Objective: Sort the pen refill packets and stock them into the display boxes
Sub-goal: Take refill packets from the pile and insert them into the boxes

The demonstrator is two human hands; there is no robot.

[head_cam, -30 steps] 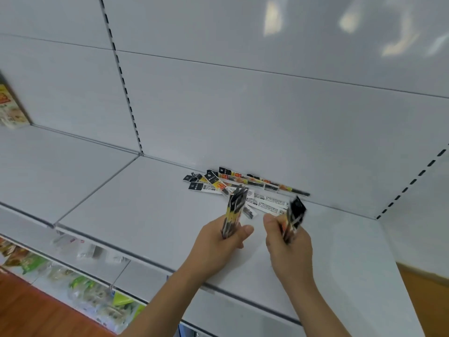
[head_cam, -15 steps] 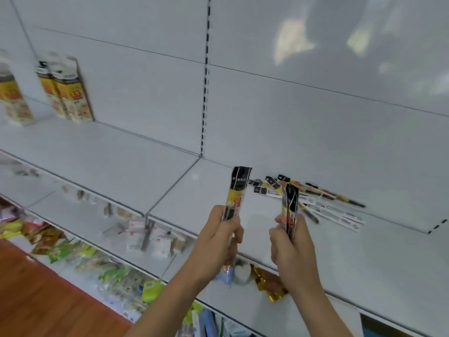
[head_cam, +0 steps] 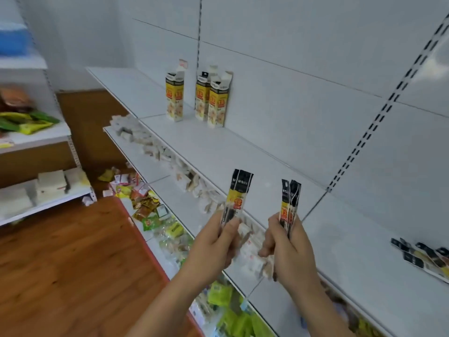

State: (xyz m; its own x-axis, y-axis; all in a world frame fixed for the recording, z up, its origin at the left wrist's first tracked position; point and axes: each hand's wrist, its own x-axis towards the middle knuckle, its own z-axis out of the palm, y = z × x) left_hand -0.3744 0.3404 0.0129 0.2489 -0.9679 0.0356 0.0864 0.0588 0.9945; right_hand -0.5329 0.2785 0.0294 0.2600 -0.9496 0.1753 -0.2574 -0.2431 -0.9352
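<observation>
The left hand [head_cam: 213,242] had its grip clenched around the lower part of a small bundle of pen refill packets [head_cam: 237,195], thumb across the front and the black tops standing upright above the fist; the right hand [head_cam: 288,242] grasped a second bundle of refill packets [head_cam: 290,203] in the same way, low down, with the tops fanning slightly apart. Both bundles were held in the air in front of the white shelf [head_cam: 243,152], near each other but not touching. The packets looked light, thin and glossy, so they would likely slide against one another and bend if taken by the tip; a hold around the lower half, squeezing the flat faces together, seemed the safest place. Further along the shelf, well apart from the hands, three tall yellow-and-white display boxes [head_cam: 198,96] stood upright with their top flaps open, against the back panel. To the right, at the frame edge, loose refill packets [head_cam: 422,259] lay flat on the shelf, not yet sorted. Whether the boxes already held any packets could not be told.
</observation>
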